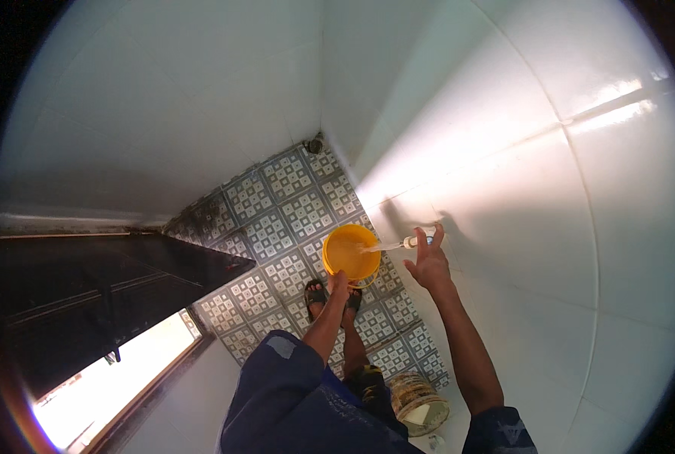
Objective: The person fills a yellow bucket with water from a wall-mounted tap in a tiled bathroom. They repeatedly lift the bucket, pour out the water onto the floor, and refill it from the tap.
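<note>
A yellow bucket (361,264) with a yellow handle is tilted over the tiled floor in front of my feet. My left hand (340,283) is closed on its near rim. Water (383,247) streams from a small wall tap (411,242) into the bucket, and cloudy water shows inside. My right hand (430,261) is at the tap, its fingers hooked over the tap's body and its thumb standing apart. The fingers partly hide the tap's handle.
White tiled walls (504,212) meet in a corner with a floor drain (314,144). A dark door (110,287) stands at left beside a bright opening. A stained bucket (420,406) with a pale object inside stands behind my right leg. My sandalled feet (315,296) are on patterned tiles.
</note>
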Action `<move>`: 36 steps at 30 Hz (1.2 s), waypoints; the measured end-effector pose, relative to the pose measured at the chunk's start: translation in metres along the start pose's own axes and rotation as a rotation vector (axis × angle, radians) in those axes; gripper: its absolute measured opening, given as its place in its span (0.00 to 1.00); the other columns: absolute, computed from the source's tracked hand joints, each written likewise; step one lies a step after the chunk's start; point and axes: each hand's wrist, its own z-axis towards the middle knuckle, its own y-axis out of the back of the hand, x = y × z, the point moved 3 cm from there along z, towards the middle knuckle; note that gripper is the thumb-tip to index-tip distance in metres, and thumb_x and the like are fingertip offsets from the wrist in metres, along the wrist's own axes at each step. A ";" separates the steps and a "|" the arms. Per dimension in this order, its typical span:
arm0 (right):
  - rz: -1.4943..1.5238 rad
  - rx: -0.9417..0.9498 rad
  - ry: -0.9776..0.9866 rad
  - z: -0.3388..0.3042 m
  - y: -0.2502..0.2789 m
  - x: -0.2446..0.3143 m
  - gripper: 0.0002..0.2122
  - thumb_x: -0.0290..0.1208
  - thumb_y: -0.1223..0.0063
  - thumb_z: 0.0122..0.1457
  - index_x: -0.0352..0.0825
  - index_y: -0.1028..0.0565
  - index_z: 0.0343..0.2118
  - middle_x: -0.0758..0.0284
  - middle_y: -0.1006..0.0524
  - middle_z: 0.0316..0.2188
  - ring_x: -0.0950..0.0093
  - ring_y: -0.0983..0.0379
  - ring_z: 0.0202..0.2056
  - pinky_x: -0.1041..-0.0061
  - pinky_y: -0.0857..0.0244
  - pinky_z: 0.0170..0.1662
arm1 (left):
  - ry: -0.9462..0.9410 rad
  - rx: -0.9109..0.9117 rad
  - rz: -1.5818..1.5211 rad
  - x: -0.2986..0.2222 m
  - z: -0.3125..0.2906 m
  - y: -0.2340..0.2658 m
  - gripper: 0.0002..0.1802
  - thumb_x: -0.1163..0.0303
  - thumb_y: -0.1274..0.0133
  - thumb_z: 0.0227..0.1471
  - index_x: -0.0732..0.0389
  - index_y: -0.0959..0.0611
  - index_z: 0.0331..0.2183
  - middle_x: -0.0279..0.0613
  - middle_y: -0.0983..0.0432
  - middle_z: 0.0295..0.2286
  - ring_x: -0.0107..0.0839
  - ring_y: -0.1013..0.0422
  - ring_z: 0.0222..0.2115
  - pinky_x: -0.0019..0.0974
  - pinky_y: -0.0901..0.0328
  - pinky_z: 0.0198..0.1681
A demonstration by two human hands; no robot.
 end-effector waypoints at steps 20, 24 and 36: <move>-0.039 -0.062 0.078 0.001 -0.002 0.007 0.36 0.33 0.39 0.45 0.37 0.47 0.56 0.42 0.62 0.56 0.48 0.30 0.40 0.62 0.32 0.43 | -0.095 0.083 -0.308 0.021 -0.004 0.014 0.16 0.65 0.54 0.54 0.63 0.30 0.42 0.48 0.26 0.28 0.35 0.27 0.18 0.34 0.28 0.18; -0.008 -0.055 0.110 0.000 -0.002 -0.002 0.35 0.35 0.41 0.47 0.38 0.49 0.56 0.42 0.62 0.56 0.45 0.31 0.39 0.60 0.33 0.42 | 0.046 0.030 -0.190 0.018 -0.009 0.010 0.14 0.65 0.53 0.54 0.63 0.30 0.40 0.47 0.31 0.35 0.38 0.28 0.29 0.41 0.29 0.30; -0.016 -0.043 0.046 0.002 -0.006 0.007 0.36 0.33 0.39 0.45 0.40 0.48 0.56 0.47 0.62 0.57 0.48 0.31 0.41 0.61 0.33 0.43 | -0.034 -0.222 -0.088 0.039 0.030 0.030 0.13 0.66 0.54 0.54 0.60 0.29 0.41 0.43 0.26 0.24 0.31 0.30 0.17 0.32 0.35 0.17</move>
